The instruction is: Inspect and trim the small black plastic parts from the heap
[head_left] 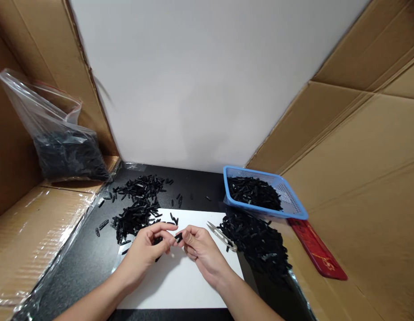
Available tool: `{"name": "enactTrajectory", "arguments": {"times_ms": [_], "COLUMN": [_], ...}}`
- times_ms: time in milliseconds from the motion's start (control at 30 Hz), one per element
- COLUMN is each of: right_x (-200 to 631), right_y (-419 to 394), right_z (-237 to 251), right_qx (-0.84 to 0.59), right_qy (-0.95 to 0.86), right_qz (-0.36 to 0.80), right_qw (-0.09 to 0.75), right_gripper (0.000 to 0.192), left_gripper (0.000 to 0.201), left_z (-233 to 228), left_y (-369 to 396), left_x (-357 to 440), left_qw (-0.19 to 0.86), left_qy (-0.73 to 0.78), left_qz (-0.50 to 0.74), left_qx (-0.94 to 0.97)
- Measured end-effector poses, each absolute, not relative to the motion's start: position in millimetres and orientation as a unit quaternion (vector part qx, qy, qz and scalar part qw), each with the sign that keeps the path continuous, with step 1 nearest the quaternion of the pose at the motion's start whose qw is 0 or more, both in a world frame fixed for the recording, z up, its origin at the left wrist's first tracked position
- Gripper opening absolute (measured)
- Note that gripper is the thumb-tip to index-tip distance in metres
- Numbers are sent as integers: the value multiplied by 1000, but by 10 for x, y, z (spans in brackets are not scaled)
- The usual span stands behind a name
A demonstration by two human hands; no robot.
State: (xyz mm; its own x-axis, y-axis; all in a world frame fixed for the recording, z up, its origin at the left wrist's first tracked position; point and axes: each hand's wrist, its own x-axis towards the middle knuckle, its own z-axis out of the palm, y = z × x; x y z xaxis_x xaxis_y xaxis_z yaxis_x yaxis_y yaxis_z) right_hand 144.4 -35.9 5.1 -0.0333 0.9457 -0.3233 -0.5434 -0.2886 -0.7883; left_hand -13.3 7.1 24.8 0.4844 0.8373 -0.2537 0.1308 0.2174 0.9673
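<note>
Above a white sheet (180, 285), my left hand (150, 247) and my right hand (200, 249) meet fingertip to fingertip. Between them is a small black elongated piece (178, 237), pinched by my right thumb and fingers, with my left fingertips at its other end. More black pieces show under and behind my left fingers; whether that hand holds any of those is unclear. Left of the sheet lies a loose pile of similar black pieces (135, 218). Thread snips (222, 235) rest on the sheet's right side, close to my right hand.
At the back right a blue plastic basket (296, 200) holds many black pieces. Before it spreads a larger black heap (257, 245). A red flat packet (316, 249) lies at far right. A clear zip bag (66, 151) of black pieces stands left. Cardboard walls (364, 147) flank the black table.
</note>
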Motion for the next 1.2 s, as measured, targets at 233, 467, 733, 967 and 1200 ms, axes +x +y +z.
{"name": "enactTrajectory", "arguments": {"times_ms": [233,467,733,967,1200], "right_x": [1436,1412,1429,1432,1440], "right_y": [-357,-348,-357,-357,-339], "right_z": [26,55,38,43,65], "right_qx": [-439,-455,-455,-459,-441], "right_qy": [-240,-277,-268,-273,-247], "right_qz": [666,617,640,640,657], "right_qw": [554,579,559,553,559], "right_gripper": [42,37,42,38,37], "left_gripper": [17,28,30,29,29], "left_z": [283,336,314,312,311], "left_y": [57,34,24,32,40], "left_x": [-95,-59,-60,-70,-82], "left_qw": [664,697,735,742,736], "left_qy": [446,451,429,432,424], "left_qz": [246,232,236,231,242], "left_qx": [547,507,469,457,470]}}
